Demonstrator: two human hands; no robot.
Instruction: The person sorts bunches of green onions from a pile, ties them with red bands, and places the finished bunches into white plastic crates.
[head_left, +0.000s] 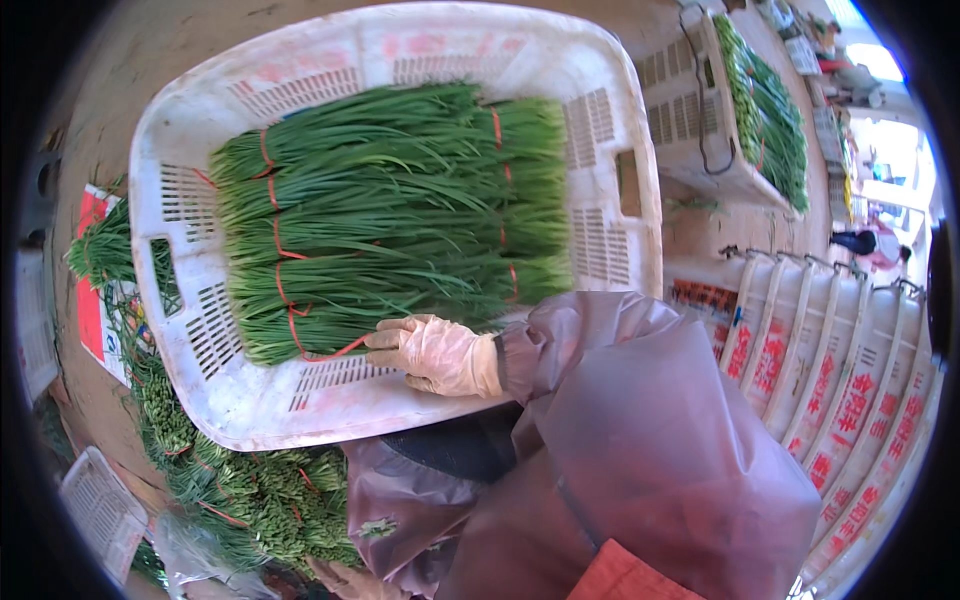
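A white plastic basket (605,130) holds several bundles of long green leafy vegetables (390,180), laid side by side and bound with red bands (276,200). My right hand (435,355), in a pale glove and translucent purple sleeve, rests at the nearest bundle's front edge, its fingers stretched out and touching it beside a red band. My left hand (355,583), also gloved, is partly visible at the bottom edge, near a pile of tied greens (270,500) below the basket; its grip is unclear.
A second basket of greens (675,110) stands upper right. A stack of white printed items (820,390) fills the right side. Loose greens lie on a red-and-white sheet (95,310) at left, above an empty crate (100,510). A person (878,245) is in the right background.
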